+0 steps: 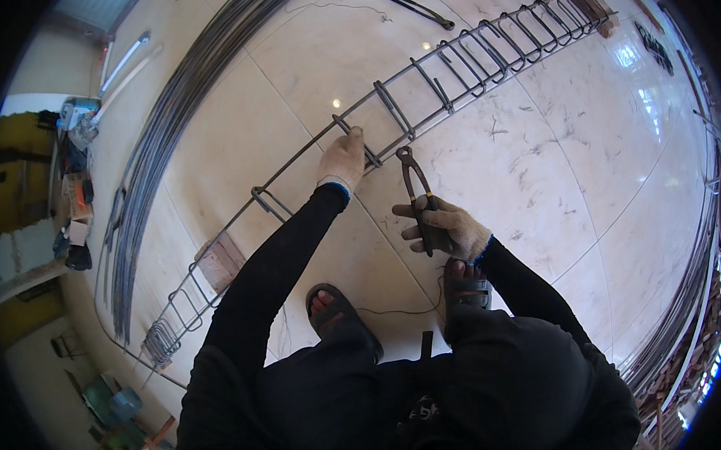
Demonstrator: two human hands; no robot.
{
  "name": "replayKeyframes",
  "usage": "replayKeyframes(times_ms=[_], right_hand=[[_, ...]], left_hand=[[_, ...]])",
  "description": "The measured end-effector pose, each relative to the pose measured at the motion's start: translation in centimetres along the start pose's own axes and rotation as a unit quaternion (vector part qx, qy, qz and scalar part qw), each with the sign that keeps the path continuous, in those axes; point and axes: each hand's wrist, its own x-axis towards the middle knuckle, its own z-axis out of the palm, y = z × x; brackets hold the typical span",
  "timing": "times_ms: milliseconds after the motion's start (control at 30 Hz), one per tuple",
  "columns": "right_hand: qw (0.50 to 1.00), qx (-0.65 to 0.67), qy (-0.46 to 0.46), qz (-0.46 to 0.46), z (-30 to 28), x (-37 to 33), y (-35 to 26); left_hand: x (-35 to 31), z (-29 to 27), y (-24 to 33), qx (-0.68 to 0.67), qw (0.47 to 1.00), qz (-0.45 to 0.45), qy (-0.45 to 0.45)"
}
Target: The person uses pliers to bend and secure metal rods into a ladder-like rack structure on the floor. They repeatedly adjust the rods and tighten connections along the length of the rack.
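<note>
A long rebar cage runs diagonally over the tiled floor, from the lower left to the upper right. My left hand, in a beige knit glove, closes on a stirrup near the middle of the cage. Its fingertips are partly hidden against the steel. Just right of it, another stirrup crosses the long bars. My gloved right hand grips pincers by the handles. The jaws point away from me, beside the cage's near bar, and some of the right fingers are extended.
Wooden blocks lie under both ends. Bunched stirrups hang at the lower left end. Long rods curve along the left. A dark long-handled tool lies beyond the cage. Thin wire trails between my sandaled feet.
</note>
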Motion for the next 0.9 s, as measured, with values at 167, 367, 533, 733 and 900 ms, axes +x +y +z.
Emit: replayKeyframes(times_ms=[167, 367, 533, 733, 900], right_hand=[[0.987, -0.153, 0.046, 0.022, -1.0, -0.3, -1.5], [0.933, -0.34, 0.113, 0.022, 2.5, -2.7, -1.6], [0.899, -0.413, 0.131, -0.068, 3.6, -2.2, -2.7], [0.942, -0.296, 0.141, -0.074, 4.0, 1.5, -1.5], [0.976, -0.172, 0.12, -0.062, 4.0, 1.6, -1.2]], left_hand=[[-1.9, -1.2, 2.0, 0.039, 0.998, -0.036, -0.021], [0.4, -1.0, -0.2, -0.008, 0.992, -0.038, -0.119], [-0.3, -0.9, 0.2, -0.03, 0.997, -0.012, -0.075], [0.7, 0.2, -1.3, -0.089, 0.994, -0.029, -0.058], [0.6, 0.7, -1.9, -0.101, 0.995, -0.008, -0.015]])
